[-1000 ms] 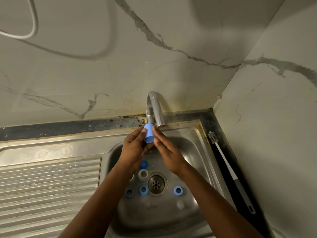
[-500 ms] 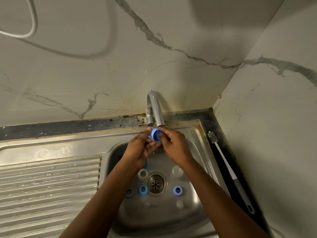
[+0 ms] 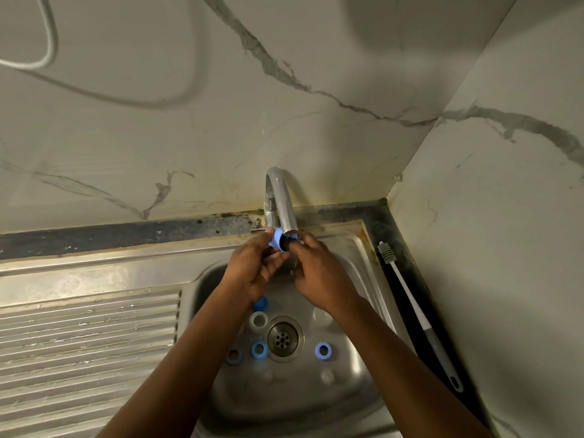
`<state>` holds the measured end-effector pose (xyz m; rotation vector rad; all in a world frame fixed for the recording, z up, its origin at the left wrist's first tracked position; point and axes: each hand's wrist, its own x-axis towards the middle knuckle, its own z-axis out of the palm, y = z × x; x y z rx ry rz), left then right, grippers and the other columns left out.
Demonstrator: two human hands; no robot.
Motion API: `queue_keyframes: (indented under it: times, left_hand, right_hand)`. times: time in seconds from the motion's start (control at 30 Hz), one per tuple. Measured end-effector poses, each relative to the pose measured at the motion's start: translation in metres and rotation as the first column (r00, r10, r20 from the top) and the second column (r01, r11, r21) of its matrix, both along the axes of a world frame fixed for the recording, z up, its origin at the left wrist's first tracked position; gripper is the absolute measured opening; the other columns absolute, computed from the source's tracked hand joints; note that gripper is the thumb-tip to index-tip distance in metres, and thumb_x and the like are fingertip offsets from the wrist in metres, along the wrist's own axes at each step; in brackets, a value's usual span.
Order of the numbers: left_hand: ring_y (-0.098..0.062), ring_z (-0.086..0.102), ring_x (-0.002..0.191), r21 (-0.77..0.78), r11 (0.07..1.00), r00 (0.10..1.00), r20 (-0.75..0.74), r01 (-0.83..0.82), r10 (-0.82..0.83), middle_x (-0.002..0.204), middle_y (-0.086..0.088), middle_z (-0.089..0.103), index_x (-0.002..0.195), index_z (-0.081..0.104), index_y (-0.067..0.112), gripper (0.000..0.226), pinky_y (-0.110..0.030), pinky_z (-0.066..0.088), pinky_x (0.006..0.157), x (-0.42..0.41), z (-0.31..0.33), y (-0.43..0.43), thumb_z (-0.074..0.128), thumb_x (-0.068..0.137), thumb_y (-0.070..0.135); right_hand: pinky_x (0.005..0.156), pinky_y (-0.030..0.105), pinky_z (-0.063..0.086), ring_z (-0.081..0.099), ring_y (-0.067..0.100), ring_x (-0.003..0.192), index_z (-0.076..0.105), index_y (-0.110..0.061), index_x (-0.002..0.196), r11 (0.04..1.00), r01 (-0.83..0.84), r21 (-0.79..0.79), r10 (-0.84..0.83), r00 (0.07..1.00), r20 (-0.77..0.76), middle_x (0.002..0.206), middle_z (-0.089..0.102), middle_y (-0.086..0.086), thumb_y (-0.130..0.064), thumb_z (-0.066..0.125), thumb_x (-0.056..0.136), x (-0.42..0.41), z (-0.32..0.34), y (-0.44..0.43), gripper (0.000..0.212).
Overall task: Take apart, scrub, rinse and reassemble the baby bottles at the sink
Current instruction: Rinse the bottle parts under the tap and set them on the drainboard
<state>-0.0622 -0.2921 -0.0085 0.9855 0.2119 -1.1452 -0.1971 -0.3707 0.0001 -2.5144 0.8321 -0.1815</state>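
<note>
- The blue bottle cap (image 3: pixel 278 241) is held right under the mouth of the tap spout (image 3: pixel 282 200), above the back of the sink basin (image 3: pixel 357 279).
- The left hand (image 3: pixel 252 268) pinches the cap from its side, thumb and fingers curled round the wall. The right hand (image 3: pixel 319 275) holds the other side, and a fingertip seems to reach into its dark opening.
- The step in hand looks like rinsing or finger-scrubbing this one piece. Whether water is running I cannot tell, as only a glint or two shows below the hands.
- The next move probably calls for turning the cap so its inside is cleared, then setting it down apart from the unwashed pieces.
- Loose parts lie in the basin round the drain (image 3: pixel 284 339):
  - blue screw rings (image 3: pixel 259 349), one at the left of the drain, one at the right and one by the left forearm;
  - a pale ring (image 3: pixel 258 320);
  - another blue cap (image 3: pixel 261 303), half hidden under the left wrist;
  - a few clear teats (image 3: pixel 327 375), faint against the steel.
- A bottle brush (image 3: pixel 410 298) lies on the dark counter (image 3: pixel 126 237) strip at the right of the sink, well apart from both hands.
- The ribbed drainboard (image 3: pixel 88 343) is at the left.
- Small parts near the drain and the low spout crowd the working space, so a wet cap could slip.
</note>
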Motion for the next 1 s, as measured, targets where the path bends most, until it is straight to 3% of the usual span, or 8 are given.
queue_keyframes:
  times: [0.1,0.33,0.4,0.5,0.63,0.73,0.9,1.0]
  left_hand:
    - [-0.034,0.078,0.103,0.029,0.999,0.999,0.028,0.019,-0.020,0.109,-0.024,0.078,0.120,0.069,0.000,0.024,-0.041,0.066,0.085,-0.003,-0.002,0.000,0.068,0.102,0.017]
    - [-0.029,0.079,0.097,0.029,0.999,0.998,-0.035,-0.045,0.046,0.116,-0.026,0.076,0.123,0.070,-0.001,0.028,-0.032,0.066,0.074,0.001,-0.007,0.005,0.070,0.102,0.018]
    - [-0.029,0.079,0.093,0.028,0.998,0.996,-0.064,-0.058,0.059,0.116,-0.027,0.076,0.125,0.069,-0.001,0.028,-0.031,0.067,0.071,0.004,-0.007,0.008,0.067,0.103,0.017]
    - [-0.030,0.079,0.095,0.034,0.999,0.995,-0.103,-0.017,0.020,0.117,-0.027,0.075,0.128,0.065,-0.002,0.031,-0.032,0.067,0.075,0.006,-0.010,0.012,0.065,0.104,0.017]
    - [-0.029,0.080,0.090,0.044,0.999,0.994,-0.110,0.007,-0.002,0.111,-0.027,0.077,0.124,0.066,-0.001,0.031,-0.030,0.066,0.067,0.005,-0.011,0.011,0.068,0.103,0.021]
    - [-0.026,0.080,0.077,0.052,0.999,0.998,-0.069,0.007,-0.004,0.099,-0.025,0.079,0.118,0.068,0.001,0.029,-0.028,0.064,0.060,0.006,-0.010,0.008,0.070,0.101,0.024]
    - [-0.020,0.076,0.069,0.070,0.996,0.999,0.006,0.047,-0.048,0.100,-0.021,0.079,0.122,0.071,0.002,0.045,-0.025,0.062,0.059,0.013,-0.010,0.007,0.078,0.094,0.037]
    - [-0.024,0.079,0.083,0.026,0.995,0.996,-0.011,0.094,-0.094,0.107,-0.021,0.079,0.126,0.068,0.004,0.045,-0.029,0.065,0.067,0.010,-0.011,0.008,0.073,0.097,0.037]
  right_hand:
    - [0.105,0.038,0.050,0.051,0.025,0.133,0.044,-0.026,0.158,0.999,-0.041,-0.011,0.039,0.996,-0.085,0.158,0.044,0.006,-0.005,0.062,0.096,0.006,-0.002,0.000,0.068]
    - [0.116,0.034,0.046,0.050,0.016,0.142,0.061,-0.027,0.148,0.929,-0.065,0.366,0.004,0.987,0.164,0.159,0.049,-0.003,0.005,0.061,0.094,0.007,-0.006,-0.002,0.063]
    - [0.118,0.030,0.041,0.046,0.013,0.145,0.061,-0.030,0.146,0.952,-0.084,0.295,0.025,0.980,0.198,0.162,0.045,-0.007,0.000,0.062,0.097,0.004,-0.008,-0.005,0.058]
    - [0.118,0.037,0.044,0.048,0.017,0.143,0.059,-0.032,0.148,0.995,-0.054,0.089,0.042,0.991,0.128,0.159,0.047,-0.005,-0.014,0.062,0.101,0.002,-0.007,-0.012,0.050]
    - [0.108,0.036,0.052,0.057,0.016,0.130,0.059,-0.025,0.146,0.996,-0.081,0.038,0.075,0.988,0.134,0.153,0.052,-0.003,-0.018,0.061,0.103,0.007,-0.002,-0.011,0.043]
    - [0.103,0.030,0.054,0.061,0.012,0.121,0.064,-0.022,0.141,0.986,-0.137,0.091,0.121,0.979,0.165,0.148,0.057,-0.003,-0.020,0.059,0.104,0.010,-0.003,-0.008,0.037]
    - [0.094,0.021,0.057,0.070,0.001,0.105,0.077,-0.023,0.123,0.949,-0.032,0.312,-0.080,0.938,0.337,0.119,0.076,-0.010,-0.022,0.075,0.098,0.010,-0.003,-0.010,0.025]
    - [0.092,0.023,0.060,0.072,0.000,0.099,0.078,-0.023,0.120,0.958,0.070,0.277,-0.160,0.935,0.317,0.113,0.079,-0.010,-0.030,0.076,0.097,0.013,-0.001,-0.012,0.025]
